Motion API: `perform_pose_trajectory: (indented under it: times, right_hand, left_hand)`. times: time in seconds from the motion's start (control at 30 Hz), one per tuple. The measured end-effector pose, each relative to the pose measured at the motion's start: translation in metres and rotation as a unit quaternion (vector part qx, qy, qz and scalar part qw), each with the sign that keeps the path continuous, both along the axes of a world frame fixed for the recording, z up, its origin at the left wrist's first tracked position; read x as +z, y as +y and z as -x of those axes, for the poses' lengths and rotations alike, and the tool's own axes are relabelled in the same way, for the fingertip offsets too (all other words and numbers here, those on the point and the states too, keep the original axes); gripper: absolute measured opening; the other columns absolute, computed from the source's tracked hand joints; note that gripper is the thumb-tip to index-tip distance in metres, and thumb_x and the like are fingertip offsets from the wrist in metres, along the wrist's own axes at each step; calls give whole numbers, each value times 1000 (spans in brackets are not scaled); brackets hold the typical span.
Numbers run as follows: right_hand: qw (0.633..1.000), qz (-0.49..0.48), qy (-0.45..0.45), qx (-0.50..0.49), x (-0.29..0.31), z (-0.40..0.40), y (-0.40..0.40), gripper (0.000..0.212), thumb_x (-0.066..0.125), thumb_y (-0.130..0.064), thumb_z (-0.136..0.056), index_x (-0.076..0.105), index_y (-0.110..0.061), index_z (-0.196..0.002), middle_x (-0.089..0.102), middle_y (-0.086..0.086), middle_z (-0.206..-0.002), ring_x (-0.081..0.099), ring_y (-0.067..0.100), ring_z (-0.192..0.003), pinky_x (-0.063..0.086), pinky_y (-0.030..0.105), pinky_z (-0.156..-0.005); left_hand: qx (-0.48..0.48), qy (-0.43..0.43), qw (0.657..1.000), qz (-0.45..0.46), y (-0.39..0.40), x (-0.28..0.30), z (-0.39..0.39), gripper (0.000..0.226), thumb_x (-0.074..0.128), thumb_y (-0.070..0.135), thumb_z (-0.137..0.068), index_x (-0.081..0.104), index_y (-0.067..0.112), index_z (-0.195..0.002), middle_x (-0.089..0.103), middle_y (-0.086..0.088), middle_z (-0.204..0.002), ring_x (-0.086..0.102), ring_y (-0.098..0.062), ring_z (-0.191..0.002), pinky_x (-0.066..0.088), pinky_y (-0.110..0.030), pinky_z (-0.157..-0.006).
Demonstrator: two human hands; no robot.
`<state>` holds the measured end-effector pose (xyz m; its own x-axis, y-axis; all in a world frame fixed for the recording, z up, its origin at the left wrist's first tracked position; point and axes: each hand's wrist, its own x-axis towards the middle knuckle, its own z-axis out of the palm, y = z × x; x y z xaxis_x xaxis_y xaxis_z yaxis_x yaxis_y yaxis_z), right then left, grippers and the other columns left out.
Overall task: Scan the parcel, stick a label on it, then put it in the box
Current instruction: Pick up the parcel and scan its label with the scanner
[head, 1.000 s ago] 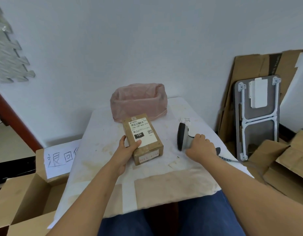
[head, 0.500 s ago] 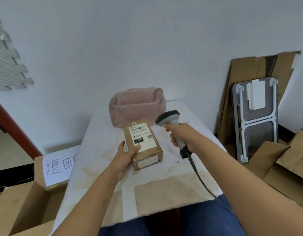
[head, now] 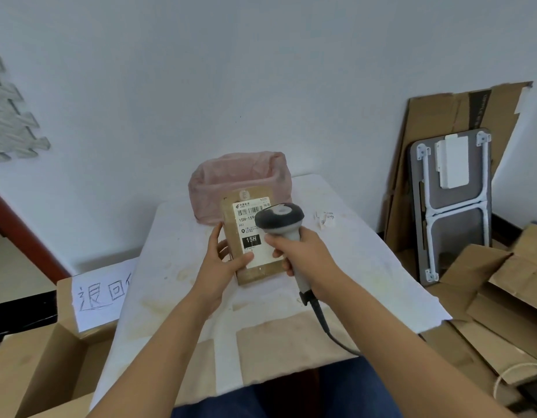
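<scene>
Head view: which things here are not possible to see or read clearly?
- Parcel label: the scanner head hides the number after "15H-159"; small print unreadable.
- Left hand fingers: behind the parcel.
- Cardboard box: cut by the left and bottom edges.
- Paper sign: table edge hides the last characters.
- Paper scraps: writing too small.

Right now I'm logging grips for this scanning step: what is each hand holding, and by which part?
Left hand holds the parcel by its lower left edge, thumb on the front. Right hand grips the barcode scanner by its handle.
</scene>
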<state>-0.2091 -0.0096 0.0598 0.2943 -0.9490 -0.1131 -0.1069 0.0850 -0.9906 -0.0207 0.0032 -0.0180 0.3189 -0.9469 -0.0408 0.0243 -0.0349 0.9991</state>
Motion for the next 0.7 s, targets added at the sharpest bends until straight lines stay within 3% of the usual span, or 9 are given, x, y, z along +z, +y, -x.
perform_pose_trajectory:
  times: [0.1,0.23,0.3,0.4,0.47,0.57,0.7]
  right_hand:
    - [999,19,23,-21,-6,0,6,24,67,-31,-83,65,-11,-97,70,13,-88,57,18,-61,47,28,-55]
    - [998,40,36,-45,-14,3,14,19,66,-28,-84,67,-12,-92,75,10,-91,70,26,-73,57,37,-65]
    - [996,50,56,-51,-19,5,17,19,66,-28,-83,68,-10,-89,75,11,-86,71,24,-74,58,44,-75]
    - [994,57,76,-45,-24,7,21,24,66,-28,-83,69,-5,-89,75,13,-81,69,19,-68,58,45,-78]
    - [995,58,75,-42,-25,8,24,22,67,-26,-82,68,-6,-90,75,12,-80,69,21,-70,58,44,-77]
    - [994,71,77,-40,-25,7,28,17,68,-24,-83,68,-8,-90,73,6,-72,64,9,-59,56,36,-67]
    - [994,79,61,-47,-27,8,31,15,68,-24,-86,64,-10,-89,63,-4,-60,59,-1,-44,44,9,-45]
  left_hand:
    - [-6,-24,1000,10,-1,-1,3,94,77,5,-82,26,49,-149,56,4,-132,59,-11,-117,58,-29,-83]
    - [8,-12,1000,6,-3,-3,4,103,73,-2,-83,15,47,-152,50,-3,-139,62,-19,-117,57,-38,-89]
    - [26,-29,999,5,-4,-4,8,110,79,7,-80,6,48,-152,42,0,-142,61,-18,-116,56,-33,-86]
    - [57,-46,997,-8,-8,-5,16,118,86,21,-74,1,41,-154,33,3,-142,60,-13,-113,54,-26,-82]
    - [72,-59,995,-27,-12,-6,19,117,87,29,-72,6,35,-156,28,1,-144,58,-16,-115,56,-32,-89]
    - [66,-76,994,-37,-15,-8,20,109,86,45,-61,25,35,-151,27,0,-145,59,-20,-119,55,-41,-97]
    - [47,-79,995,-46,-14,-7,22,124,88,57,-48,17,45,-150,33,-2,-147,51,-22,-129,48,-46,-105]
